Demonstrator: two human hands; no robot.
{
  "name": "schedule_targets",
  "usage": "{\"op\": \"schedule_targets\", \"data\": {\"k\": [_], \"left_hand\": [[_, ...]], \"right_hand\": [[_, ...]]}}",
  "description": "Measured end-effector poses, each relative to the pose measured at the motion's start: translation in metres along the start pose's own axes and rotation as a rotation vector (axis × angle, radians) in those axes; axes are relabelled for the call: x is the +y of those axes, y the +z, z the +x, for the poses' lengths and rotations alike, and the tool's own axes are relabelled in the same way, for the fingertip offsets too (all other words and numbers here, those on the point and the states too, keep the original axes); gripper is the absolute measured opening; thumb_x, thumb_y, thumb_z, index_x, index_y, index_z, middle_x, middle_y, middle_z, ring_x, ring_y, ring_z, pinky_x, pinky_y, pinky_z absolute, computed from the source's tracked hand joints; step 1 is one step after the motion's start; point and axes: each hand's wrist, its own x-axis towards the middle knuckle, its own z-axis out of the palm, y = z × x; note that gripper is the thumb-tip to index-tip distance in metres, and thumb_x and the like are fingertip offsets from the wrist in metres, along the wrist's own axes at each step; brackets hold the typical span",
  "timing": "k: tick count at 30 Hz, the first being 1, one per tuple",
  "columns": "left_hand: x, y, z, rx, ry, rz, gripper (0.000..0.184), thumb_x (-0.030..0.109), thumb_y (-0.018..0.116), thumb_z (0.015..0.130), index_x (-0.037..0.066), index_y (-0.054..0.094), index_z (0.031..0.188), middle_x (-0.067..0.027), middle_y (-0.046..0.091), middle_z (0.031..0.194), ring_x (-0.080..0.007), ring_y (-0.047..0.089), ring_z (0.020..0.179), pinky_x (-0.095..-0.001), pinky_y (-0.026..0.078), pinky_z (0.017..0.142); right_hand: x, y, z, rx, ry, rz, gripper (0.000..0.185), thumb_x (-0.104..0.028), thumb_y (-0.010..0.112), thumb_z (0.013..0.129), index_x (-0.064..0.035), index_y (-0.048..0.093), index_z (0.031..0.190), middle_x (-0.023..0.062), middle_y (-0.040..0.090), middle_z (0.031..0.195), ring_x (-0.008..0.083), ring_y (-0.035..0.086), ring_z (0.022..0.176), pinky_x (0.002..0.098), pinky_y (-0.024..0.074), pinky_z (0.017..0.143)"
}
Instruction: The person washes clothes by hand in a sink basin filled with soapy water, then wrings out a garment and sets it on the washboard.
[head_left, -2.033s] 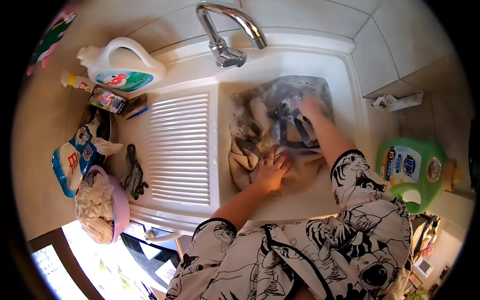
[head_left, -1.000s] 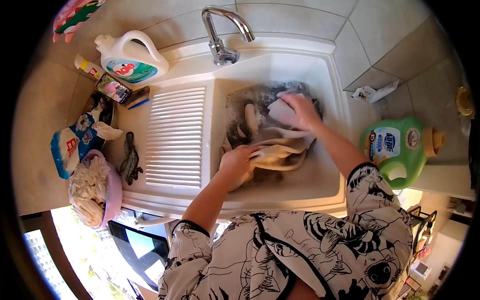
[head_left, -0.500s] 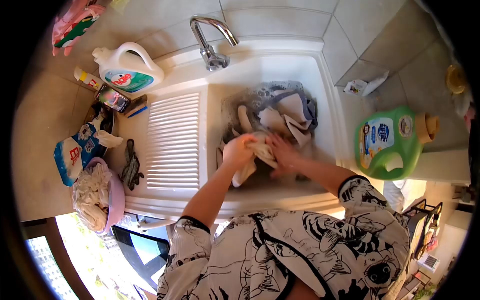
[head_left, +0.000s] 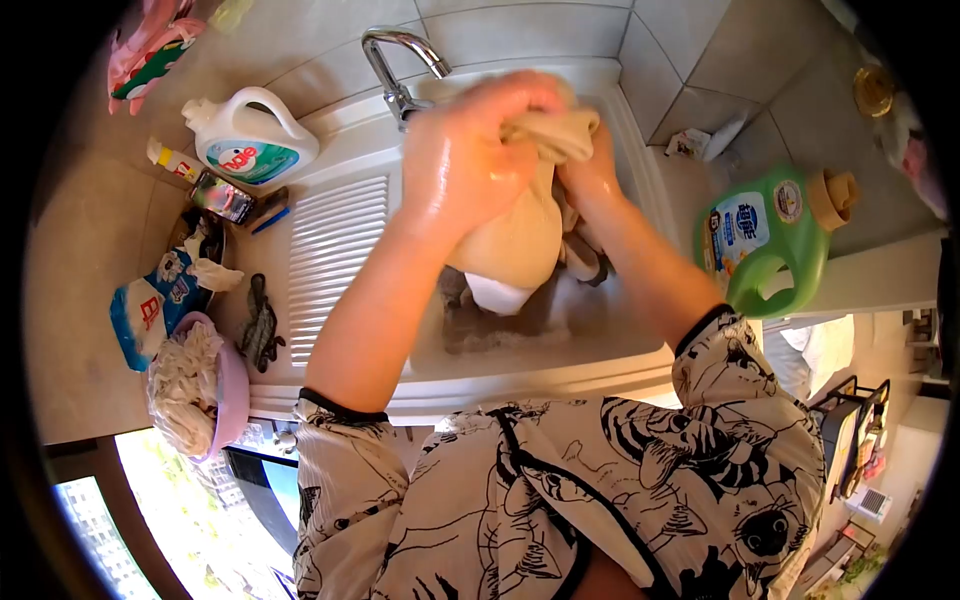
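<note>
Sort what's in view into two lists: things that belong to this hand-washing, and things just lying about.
In the job:
- beige cloth, held by left hand and right hand
- sink with sudsy water
- probably green bottle and white jug

Apparently lying about:
- phone
- blue-and-white packet
- dark crumpled item

Unclear: pink basin of cloth.

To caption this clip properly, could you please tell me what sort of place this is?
Probably a home laundry or utility corner: a white sink with a built-in ribbed washboard, large detergent-style jugs on both sides, and wet cloth held over soapy water.
</note>
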Motion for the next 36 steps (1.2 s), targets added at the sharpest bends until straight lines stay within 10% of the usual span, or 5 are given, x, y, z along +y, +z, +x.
{"op": "schedule_targets", "data": {"k": [10,23,27,29,36], "left_hand": [[0.042,-0.025,0.061,0.145,0.556,-0.483,0.042,-0.022,0.049,0.072,-0.002,0.059,0.107,-0.0116,0.064,0.103,-0.0185,0.063,0.095,-0.0290,0.052,0.087],[-0.113,0.011,-0.044,-0.556,-0.336,0.625,0.068,0.011,0.059,0.074,0.027,0.042,0.138,-0.0076,0.037,0.147,-0.0367,0.058,0.107,-0.0408,0.049,0.089],[-0.196,0.039,-0.125,-0.468,-0.110,0.824,0.076,0.022,0.061,0.080,0.042,0.025,0.144,-0.0085,0.027,0.152,-0.0416,0.041,0.126,-0.0572,0.039,0.098],[-0.186,0.046,-0.141,-0.696,-0.529,0.917,0.078,0.029,0.063,0.081,0.046,0.021,0.144,-0.0107,0.016,0.155,-0.0482,0.018,0.137,-0.0698,0.020,0.103],[-0.192,0.060,-0.140,-0.783,-0.673,0.845,0.092,0.032,0.070,0.071,0.044,0.018,0.146,-0.0108,0.003,0.157,-0.0501,0.016,0.137,-0.0742,0.018,0.101]], "right_hand": [[-0.096,0.029,0.016,0.032,-0.033,0.251,0.025,-0.009,0.066,0.083,-0.0011,0.060,0.106,0.0095,0.064,0.101,0.0164,0.059,0.092,0.0312,0.0483,0.080],[0.111,-0.039,-0.013,0.000,0.173,-0.254,0.036,-0.007,0.066,0.078,-0.0045,0.059,0.113,0.0122,0.066,0.099,0.0239,0.062,0.095,0.0309,0.0478,0.083],[0.116,-0.058,-0.040,-0.489,0.067,-1.095,0.054,-0.032,0.073,0.073,-0.0177,0.057,0.123,0.0120,0.047,0.132,0.0330,0.039,0.126,0.0518,0.0332,0.101],[0.131,-0.067,-0.043,-0.605,0.019,-1.464,0.074,-0.055,0.072,0.068,-0.0314,0.049,0.134,0.0062,0.010,0.156,0.0394,0.002,0.142,0.0721,0.0085,0.104],[0.155,-0.065,-0.038,-0.569,0.276,-1.565,0.093,-0.063,0.070,0.066,-0.0405,0.026,0.145,0.0101,0.001,0.157,0.0408,-0.002,0.143,0.0769,0.0088,0.100]]}}
